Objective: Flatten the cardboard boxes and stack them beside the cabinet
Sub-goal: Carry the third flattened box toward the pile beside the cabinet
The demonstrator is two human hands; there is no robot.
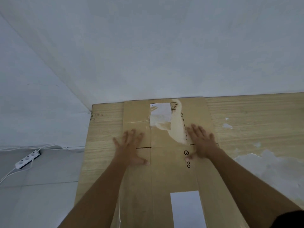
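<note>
Cardboard box (166,175): brown corrugated, lying flat in the lower middle of the frame, running from the bottom edge up to the far edge of a wood-grain top (246,112); its flap seams show as thin slits and creases.
Left hand (130,148): palm down on the box's left panel, left of centre; fingers straight and spread apart, thumb stretched out to the right along the cardboard.
Right hand (202,143): palm down on the box's right panel; fingers straight and slightly apart, thumb pointing down-left beside the printing.
Printing (188,165): black letters "CO", turned sideways, with a small circular mark (186,152) just above; the thumb covers whatever lies between them.
Upper label (160,111): white paper at the box's far end, its lower part torn; the text is too small to read. Small black boxed symbols sit just to its right, unreadable.
Torn patch (177,127): pale strip where the outer paper has peeled away, curving between the upper label and the right hand.
Lower label (187,209): plain white rectangle near the bottom edge, between the forearms; no writing can be made out.
Wood-grain top: light oak pattern, with whitish peeled patches (256,160) at the right.
Wall (148,46): white, filling the upper half.
Floor (41,186): pale grey, lower left.
Power strip (28,159): white, on the floor at the left, with white cable (6,176) trailing toward the left edge.
</note>
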